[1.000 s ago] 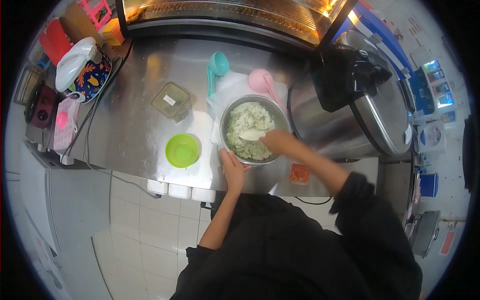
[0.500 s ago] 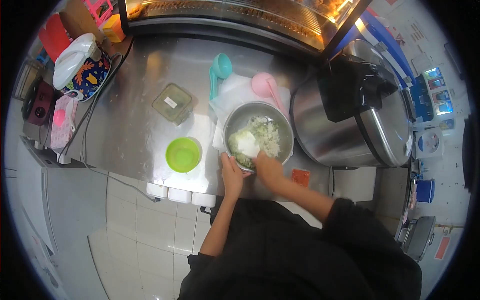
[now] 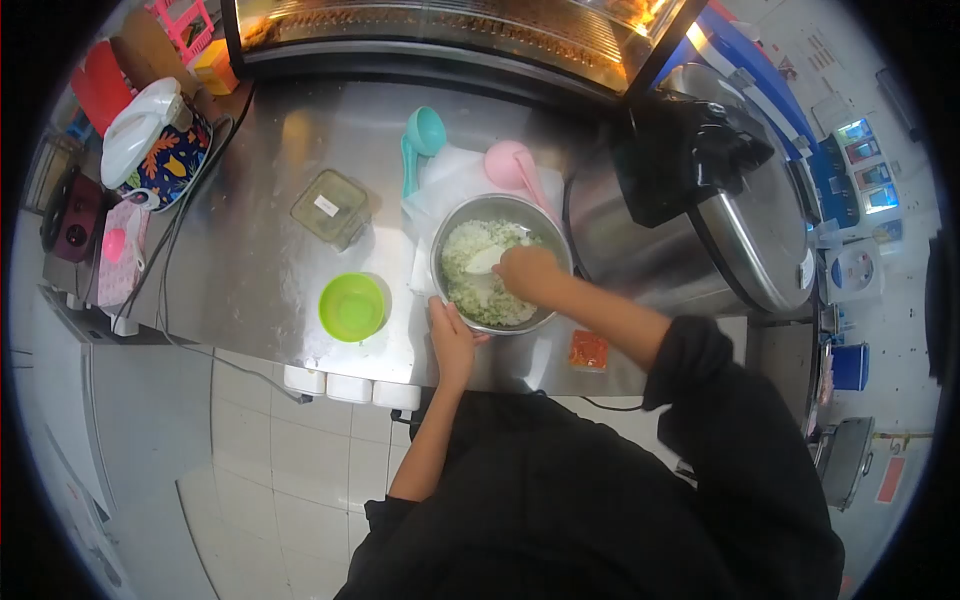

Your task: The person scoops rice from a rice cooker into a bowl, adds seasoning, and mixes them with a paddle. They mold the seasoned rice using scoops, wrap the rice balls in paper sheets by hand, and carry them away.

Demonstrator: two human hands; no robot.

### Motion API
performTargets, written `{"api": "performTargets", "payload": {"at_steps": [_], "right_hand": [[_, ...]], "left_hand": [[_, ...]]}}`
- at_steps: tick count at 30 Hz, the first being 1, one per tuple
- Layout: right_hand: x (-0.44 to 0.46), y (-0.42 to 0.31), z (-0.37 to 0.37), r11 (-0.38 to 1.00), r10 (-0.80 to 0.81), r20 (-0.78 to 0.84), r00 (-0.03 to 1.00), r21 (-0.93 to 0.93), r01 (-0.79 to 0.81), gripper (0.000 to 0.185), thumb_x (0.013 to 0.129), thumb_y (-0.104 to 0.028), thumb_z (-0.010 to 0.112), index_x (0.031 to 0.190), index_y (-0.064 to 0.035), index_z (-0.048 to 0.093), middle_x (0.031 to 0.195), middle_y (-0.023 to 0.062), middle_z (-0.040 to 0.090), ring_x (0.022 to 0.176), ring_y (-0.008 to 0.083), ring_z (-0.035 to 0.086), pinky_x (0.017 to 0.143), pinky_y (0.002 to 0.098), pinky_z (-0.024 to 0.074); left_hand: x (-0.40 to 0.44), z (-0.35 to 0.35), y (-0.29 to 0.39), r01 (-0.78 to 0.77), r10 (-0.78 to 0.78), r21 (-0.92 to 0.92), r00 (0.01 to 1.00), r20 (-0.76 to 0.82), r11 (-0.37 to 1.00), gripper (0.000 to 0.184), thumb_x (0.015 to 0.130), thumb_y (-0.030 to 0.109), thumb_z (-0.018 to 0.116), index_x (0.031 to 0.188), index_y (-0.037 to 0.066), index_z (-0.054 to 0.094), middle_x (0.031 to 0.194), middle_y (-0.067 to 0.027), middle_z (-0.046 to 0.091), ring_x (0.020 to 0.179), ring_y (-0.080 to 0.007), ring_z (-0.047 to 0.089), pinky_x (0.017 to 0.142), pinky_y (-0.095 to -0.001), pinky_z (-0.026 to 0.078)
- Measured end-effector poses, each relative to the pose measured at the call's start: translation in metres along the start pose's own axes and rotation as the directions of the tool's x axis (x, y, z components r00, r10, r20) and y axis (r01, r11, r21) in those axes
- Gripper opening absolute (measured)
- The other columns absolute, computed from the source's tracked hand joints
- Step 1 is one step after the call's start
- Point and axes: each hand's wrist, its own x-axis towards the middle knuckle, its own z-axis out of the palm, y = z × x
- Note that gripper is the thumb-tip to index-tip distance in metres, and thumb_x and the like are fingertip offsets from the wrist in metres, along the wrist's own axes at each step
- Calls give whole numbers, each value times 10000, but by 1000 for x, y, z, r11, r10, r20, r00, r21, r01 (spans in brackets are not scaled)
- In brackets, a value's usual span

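A steel mixing bowl [image 3: 556, 240] holds white rice [image 3: 497, 308] mixed with green bits. My left hand [image 3: 453, 345] grips the bowl by its near left rim, with the thumb up along the outside and fingers under it. Over the rice, my right hand [image 3: 532, 275] is wrapped round the handle of a white rice paddle [image 3: 484, 261], whose blade lies in the rice. Beyond the bowl, a pink scoop [image 3: 507, 168] and a turquoise scoop [image 3: 426, 132] rest on or beside white sheets [image 3: 455, 175]. Near my right forearm lies a packet of red sauce [image 3: 588, 351].
Left of the bowl stand a green bowl [image 3: 352, 307] and a lidded container [image 3: 331, 208] on the steel counter [image 3: 250, 270]. A large steel cooker [image 3: 640, 225] blocks the right. A lit display case [image 3: 440, 45] is behind. Cables [image 3: 185, 195] run along the left.
The paddle and my right hand have moved up and inward over the bowl. The rice is spread more evenly. My left hand still holds the rim, and the whole view has shifted slightly.
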Motion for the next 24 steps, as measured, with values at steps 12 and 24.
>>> {"api": "performTargets", "payload": {"at_steps": [12,24], "right_hand": [[-101,29,3,999,-23,-36,999,44,24,268,813,-292,544,837,-29,586,707,147,615,664,306,617,586,399,482],[-23,35,29,-212,-114,544,831,804,-555,331,915,-375,410,792,-71,454,522,-55,301,380,29,253,300,203,145]], "left_hand": [[-11,16,37,-19,17,79,999,30,997,197,954,210,295,1022,26,305,813,-160,505,589,-224,619,452,-280,547],[-13,13,1,-24,26,55,999,-38,998,167,957,190,291,1055,54,288,824,-129,510,578,-205,620,464,-256,538]]}}
